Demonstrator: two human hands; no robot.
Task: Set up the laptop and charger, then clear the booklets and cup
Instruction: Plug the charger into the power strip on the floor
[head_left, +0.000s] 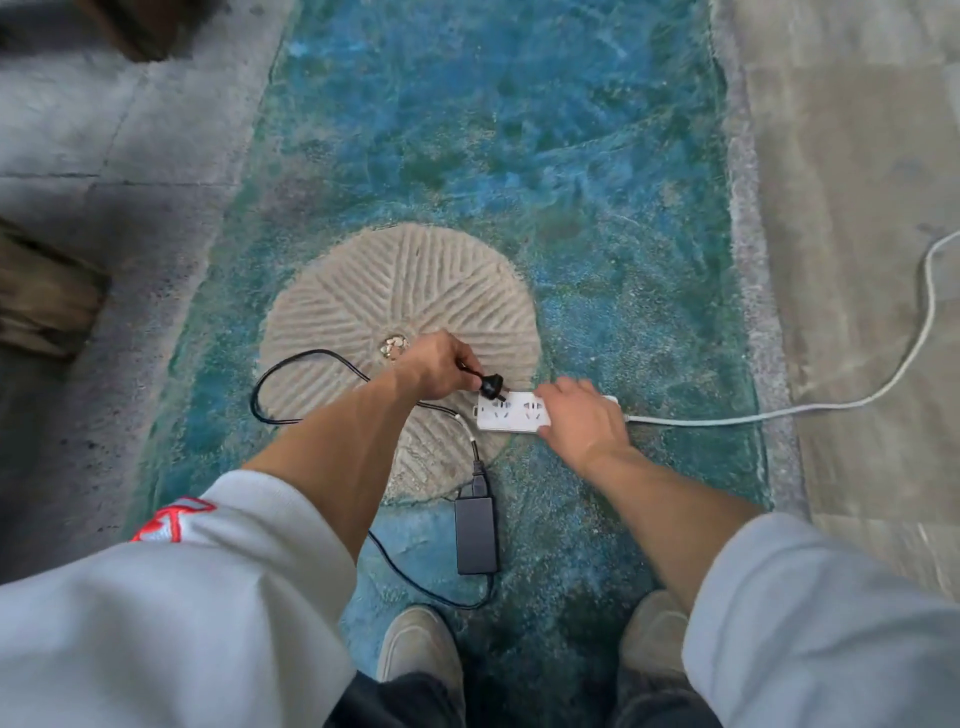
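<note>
The left hand (441, 366) is closed around a black plug (491, 388), pinching it at the top left end of a white power strip (511, 413), its prongs at the outlet there; whether they are fully seated cannot be told. The right hand (579, 418) lies palm down on the strip's right end, fingers curled over it, pressing it to the blue rug (571, 208). Both forearms reach forward and down from grey sleeves. The black charger brick (475, 535) lies on the rug just ahead of 2 shoes, its cable looping left over a round stone-patterned disc (374, 291).
</note>
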